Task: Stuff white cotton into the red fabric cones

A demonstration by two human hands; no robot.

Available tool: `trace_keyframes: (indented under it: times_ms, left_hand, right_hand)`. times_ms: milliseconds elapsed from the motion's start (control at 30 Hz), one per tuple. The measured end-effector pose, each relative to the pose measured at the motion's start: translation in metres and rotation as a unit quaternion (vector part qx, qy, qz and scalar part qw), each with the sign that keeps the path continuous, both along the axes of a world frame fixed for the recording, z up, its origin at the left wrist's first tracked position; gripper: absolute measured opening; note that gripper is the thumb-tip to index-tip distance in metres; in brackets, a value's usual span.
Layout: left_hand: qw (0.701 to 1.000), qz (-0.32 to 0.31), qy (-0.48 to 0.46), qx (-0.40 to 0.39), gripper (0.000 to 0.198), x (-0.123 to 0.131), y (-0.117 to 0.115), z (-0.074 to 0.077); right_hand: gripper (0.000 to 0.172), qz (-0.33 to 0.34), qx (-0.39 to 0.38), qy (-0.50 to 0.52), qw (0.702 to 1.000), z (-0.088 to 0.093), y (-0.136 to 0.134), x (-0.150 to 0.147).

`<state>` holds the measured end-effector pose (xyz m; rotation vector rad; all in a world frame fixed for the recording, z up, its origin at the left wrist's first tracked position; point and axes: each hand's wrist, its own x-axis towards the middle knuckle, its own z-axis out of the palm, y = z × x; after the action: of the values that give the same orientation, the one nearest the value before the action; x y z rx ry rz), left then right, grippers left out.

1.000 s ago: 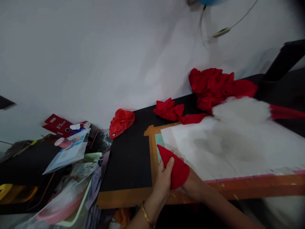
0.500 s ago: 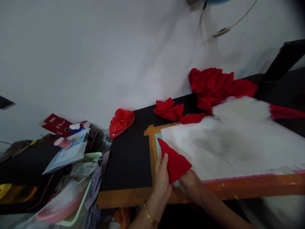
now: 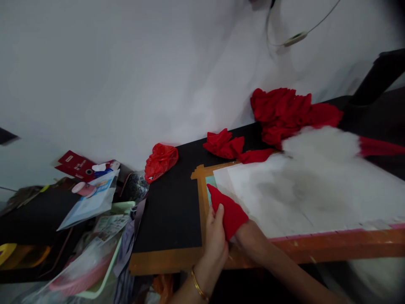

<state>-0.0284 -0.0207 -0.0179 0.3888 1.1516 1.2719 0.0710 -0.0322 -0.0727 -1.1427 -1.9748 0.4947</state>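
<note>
My left hand (image 3: 215,230), with a gold bangle at the wrist, grips a red pointed cloth cone (image 3: 228,211) from its left side, thumb lying on the near face. The cone's tip points up and to the left. My right hand (image 3: 251,240) reaches into its lower right end, and those fingers are hidden by the cloth. Behind the cone lies a white board (image 3: 253,181). A white fluffy clump (image 3: 321,145), which looks like stuffing, rests toward the back right of the board, with another red cloth piece (image 3: 381,147) beside it.
Along the wall lie a large red cloth pile (image 3: 284,112), a smaller red cloth pile (image 3: 224,143) and a red plastic bag (image 3: 161,160). Brown tape (image 3: 167,261) edges the black table (image 3: 172,211). To the left stands a cluttered pale green basket (image 3: 106,270). A black post (image 3: 378,76) rises at right.
My right hand has pushed farther into the cone, moving up and left. The cone has shifted slightly left, still in my left hand.
</note>
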Motion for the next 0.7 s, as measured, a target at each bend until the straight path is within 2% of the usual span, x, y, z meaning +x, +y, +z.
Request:
trace_keyframes:
  times_ms: [100, 167, 233, 333, 433, 567, 700]
  left_hand:
    - [0.999, 0.028, -0.016, 0.016, 0.045, -0.011, 0.018, 0.009]
    - [0.998, 0.047, -0.031, 0.01, 0.046, -0.018, 0.027, 0.012]
    - [0.997, 0.041, -0.063, -0.014, 0.044, -0.023, 0.03, 0.014]
    - [0.994, -0.013, -0.106, -0.038, 0.038, -0.022, 0.023, 0.014]
    - [0.994, -0.047, -0.095, -0.005, 0.034, -0.019, 0.012, 0.013]
    - [0.996, -0.057, -0.051, 0.037, 0.045, -0.019, 0.008, 0.011]
    - [0.999, -0.031, -0.033, 0.018, 0.043, -0.022, 0.015, 0.0]
  right_hand:
    - [0.042, 0.03, 0.076, -0.05, 0.995, 0.003, -0.005, 0.011]
    - [0.046, 0.02, 0.13, -0.06, 0.99, 0.005, -0.009, 0.017]
    - [0.046, 0.009, 0.157, -0.058, 0.986, 0.009, -0.011, 0.02]
    - [0.035, -0.017, 0.158, -0.079, 0.984, 0.013, -0.007, 0.017]
    - [0.027, -0.052, 0.151, -0.104, 0.982, 0.015, 0.0, 0.012]
    - [0.027, -0.078, 0.167, -0.124, 0.975, 0.012, 0.004, 0.008]
    - [0.029, -0.075, 0.13, -0.133, 0.98, 0.008, 0.002, 0.009]
